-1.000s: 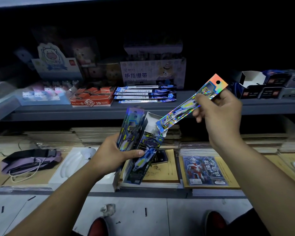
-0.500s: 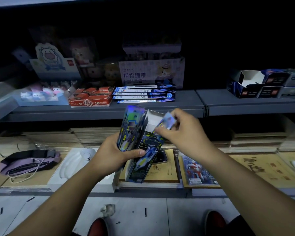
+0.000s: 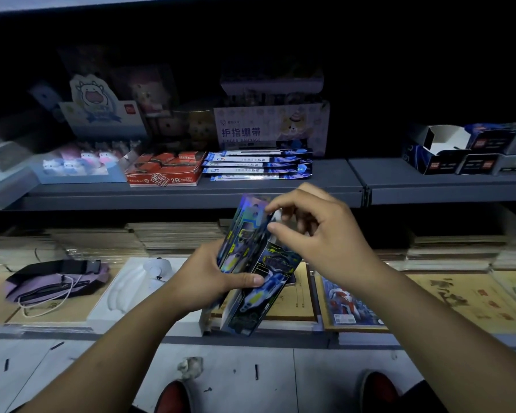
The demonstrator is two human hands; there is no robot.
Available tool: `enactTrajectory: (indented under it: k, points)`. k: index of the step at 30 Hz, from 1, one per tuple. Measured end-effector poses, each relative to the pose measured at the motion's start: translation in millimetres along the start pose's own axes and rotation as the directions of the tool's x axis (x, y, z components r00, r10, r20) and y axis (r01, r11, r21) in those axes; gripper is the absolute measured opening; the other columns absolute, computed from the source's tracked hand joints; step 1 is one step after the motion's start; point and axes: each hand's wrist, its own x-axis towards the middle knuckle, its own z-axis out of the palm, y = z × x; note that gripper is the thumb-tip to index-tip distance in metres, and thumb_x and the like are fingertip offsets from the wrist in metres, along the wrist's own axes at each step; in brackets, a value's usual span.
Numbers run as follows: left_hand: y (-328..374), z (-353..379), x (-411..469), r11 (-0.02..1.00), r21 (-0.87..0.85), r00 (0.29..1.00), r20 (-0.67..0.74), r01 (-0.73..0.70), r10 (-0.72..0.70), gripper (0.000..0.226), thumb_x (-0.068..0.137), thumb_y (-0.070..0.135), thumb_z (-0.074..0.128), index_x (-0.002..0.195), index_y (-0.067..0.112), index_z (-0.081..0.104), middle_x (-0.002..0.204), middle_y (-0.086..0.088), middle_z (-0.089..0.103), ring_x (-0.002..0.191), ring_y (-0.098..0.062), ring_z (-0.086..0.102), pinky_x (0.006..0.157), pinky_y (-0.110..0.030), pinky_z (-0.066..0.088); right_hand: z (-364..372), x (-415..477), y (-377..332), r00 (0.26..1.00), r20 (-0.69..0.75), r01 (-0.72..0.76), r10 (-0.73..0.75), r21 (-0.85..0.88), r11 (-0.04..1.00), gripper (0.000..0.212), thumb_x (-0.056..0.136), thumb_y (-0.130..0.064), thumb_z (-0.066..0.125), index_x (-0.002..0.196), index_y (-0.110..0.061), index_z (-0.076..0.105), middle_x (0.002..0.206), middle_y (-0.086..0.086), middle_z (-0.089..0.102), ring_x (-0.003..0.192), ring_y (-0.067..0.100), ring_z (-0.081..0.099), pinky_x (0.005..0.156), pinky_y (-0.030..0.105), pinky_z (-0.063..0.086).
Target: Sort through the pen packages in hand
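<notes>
Gone from the raised right hand since a second ago: the long foil pack, now down among the others in the box. At far left, on the lower shelf, a purple bag (image 3: 54, 280) with a white cord, then a white tray (image 3: 131, 289) just beside it. Left of centre, left hand (image 3: 209, 278) wrapped round a box (image 3: 259, 289), thumb across its front, holding it upright and tilted over the lower shelf's front edge. Standing in the box's open top, shiny packs (image 3: 245, 231). Right of centre, right hand (image 3: 319, 234) over that top, fingers curled, fingertips touching the packs' upper ends; cannot tell whether pinching one. Above, on the grey shelf (image 3: 280, 192), red 2B boxes (image 3: 164, 171) and flat blue packs (image 3: 259, 168). At lower right, a comic (image 3: 349, 302) lying flat.
</notes>
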Motion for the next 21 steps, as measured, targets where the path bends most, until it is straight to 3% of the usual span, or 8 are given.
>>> enactTrajectory:
  k: [2, 4, 6, 10, 14, 17, 21]
  points:
    - [-2, -1, 0, 1.000, 0.008, 1.000, 0.006, 0.012, -0.012, 0.032, 0.082, -0.001, 0.078, 0.110, 0.009, 0.064, 0.064, 0.010, 0.073, 0.048, 0.005, 0.063, 0.048, -0.008, 0.047, 0, 0, 0, 1.000, 0.008, 0.002, -0.002, 0.000, 1.000, 0.017, 0.087, -0.014, 0.079, 0.098, -0.024, 0.072, 0.090, -0.007, 0.054, 0.073, 0.011, 0.049, 0.068, 0.012, 0.037]
    - [-4, -4, 0, 0.999, 0.033, 1.000, 0.011, -0.003, 0.003, 0.039, 0.080, 0.007, 0.083, 0.114, 0.013, 0.066, 0.086, 0.007, 0.079, 0.074, -0.002, 0.074, 0.069, -0.020, 0.058, -2, 1, 1, 0.999, 0.033, -0.013, 0.013, -0.002, 1.000, 0.017, 0.085, -0.014, 0.081, 0.092, -0.022, 0.068, 0.091, -0.007, 0.054, 0.073, 0.011, 0.049, 0.067, 0.014, 0.038]
    - [-4, -4, 0, 0.998, 0.059, 1.000, 0.022, -0.010, 0.009, 0.041, 0.078, 0.011, 0.085, 0.115, 0.016, 0.067, 0.099, 0.007, 0.079, 0.090, -0.008, 0.076, 0.079, -0.026, 0.057, -4, 2, 1, 0.997, 0.063, -0.035, 0.036, -0.010, 0.999, 0.021, 0.083, -0.013, 0.082, 0.089, -0.021, 0.063, 0.093, -0.006, 0.053, 0.074, 0.012, 0.050, 0.068, 0.015, 0.039]
    - [-6, -2, 1, 0.999, 0.047, 0.999, 0.045, -0.001, -0.001, 0.033, 0.080, 0.004, 0.082, 0.107, 0.012, 0.066, 0.073, 0.013, 0.075, 0.062, 0.004, 0.068, 0.060, -0.009, 0.049, -7, 3, 1, 0.987, 0.144, -0.059, 0.064, -0.038, 0.998, 0.024, 0.082, -0.015, 0.082, 0.087, -0.021, 0.059, 0.095, -0.007, 0.049, 0.074, 0.010, 0.047, 0.068, 0.015, 0.037]
    - [-9, -4, 2, 0.997, 0.071, 0.999, 0.046, -0.006, 0.003, 0.042, 0.077, 0.013, 0.086, 0.115, 0.017, 0.069, 0.104, 0.007, 0.079, 0.097, -0.011, 0.075, 0.087, -0.030, 0.057, -11, 5, 5, 0.973, 0.209, -0.079, 0.097, -0.095, 0.992, 0.019, 0.085, -0.020, 0.080, 0.092, -0.029, 0.065, 0.094, -0.010, 0.047, 0.072, 0.007, 0.045, 0.066, 0.016, 0.039]
    - [-9, -2, 3, 0.997, 0.074, 0.998, 0.063, -0.009, 0.004, 0.042, 0.077, 0.012, 0.087, 0.115, 0.017, 0.069, 0.108, 0.004, 0.078, 0.101, -0.014, 0.074, 0.091, -0.033, 0.057, -11, 5, 8, 0.980, 0.170, -0.093, 0.098, -0.041, 0.995, 0.011, 0.087, -0.018, 0.079, 0.089, -0.026, 0.071, 0.092, -0.005, 0.050, 0.069, 0.007, 0.046, 0.065, 0.016, 0.039]
    - [-9, 0, 4, 1.000, 0.016, 0.998, 0.056, 0.006, -0.007, 0.042, 0.077, 0.009, 0.085, 0.115, 0.014, 0.069, 0.104, 0.003, 0.079, 0.096, -0.014, 0.076, 0.083, -0.027, 0.058, -12, 7, 9, 0.994, 0.066, -0.090, 0.084, 0.088, 0.992, 0.007, 0.086, -0.011, 0.080, 0.086, -0.018, 0.078, 0.092, 0.007, 0.058, 0.079, 0.024, 0.058, 0.071, 0.035, 0.047]
